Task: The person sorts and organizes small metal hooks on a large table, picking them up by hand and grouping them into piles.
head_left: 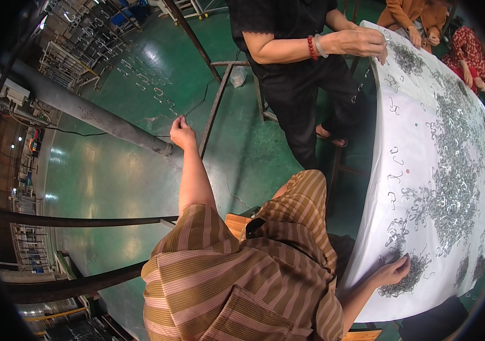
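While the left hand (183, 135) pinches the near end of a wire-hook strand (157, 91), the right hand (391, 274) is at the hook pile (395, 289) on the white-covered desk (410, 133), its grasp indeterminable. Hooks (454, 187) appear light, stiff and tangle-prone, best held singly by one curve.

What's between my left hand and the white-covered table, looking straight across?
In the head view, from your left hand rightward to the white-covered table: a slanted metal bar, green floor, then a co-worker's black trousers and sandalled foot.
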The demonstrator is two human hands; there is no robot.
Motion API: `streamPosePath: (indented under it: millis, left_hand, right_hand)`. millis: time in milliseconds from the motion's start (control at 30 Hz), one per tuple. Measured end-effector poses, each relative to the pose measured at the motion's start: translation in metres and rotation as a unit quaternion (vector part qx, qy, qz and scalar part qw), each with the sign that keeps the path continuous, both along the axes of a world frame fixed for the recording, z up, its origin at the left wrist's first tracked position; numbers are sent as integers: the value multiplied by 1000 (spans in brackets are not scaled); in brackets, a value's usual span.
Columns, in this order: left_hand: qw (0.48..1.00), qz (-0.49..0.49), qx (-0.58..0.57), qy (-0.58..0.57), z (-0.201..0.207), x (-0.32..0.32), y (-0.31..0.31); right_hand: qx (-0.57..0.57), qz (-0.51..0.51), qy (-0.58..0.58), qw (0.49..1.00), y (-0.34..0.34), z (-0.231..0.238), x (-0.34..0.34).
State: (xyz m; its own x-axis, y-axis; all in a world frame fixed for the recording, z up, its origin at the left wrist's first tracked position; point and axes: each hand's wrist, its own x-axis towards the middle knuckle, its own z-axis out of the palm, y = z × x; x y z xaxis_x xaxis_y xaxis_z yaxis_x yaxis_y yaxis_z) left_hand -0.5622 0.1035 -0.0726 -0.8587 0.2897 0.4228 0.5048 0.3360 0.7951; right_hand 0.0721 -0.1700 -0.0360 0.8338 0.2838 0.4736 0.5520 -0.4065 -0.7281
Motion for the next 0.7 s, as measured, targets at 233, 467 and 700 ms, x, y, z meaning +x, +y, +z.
streamPosePath:
  millis: [233,467,700]
  left_hand:
    - [998,1,58,-6,27,6,-6]
    - [990,-122,61,43,45,60,18]
    - [891,-453,-4,25,9,150,10]
  right_hand:
    - [-2,6,-2,1000,-1,-1,-3]
    - [38,-27,-41,998,-11,-13,3]
    - [100,20,-7,995,11,3,-13]
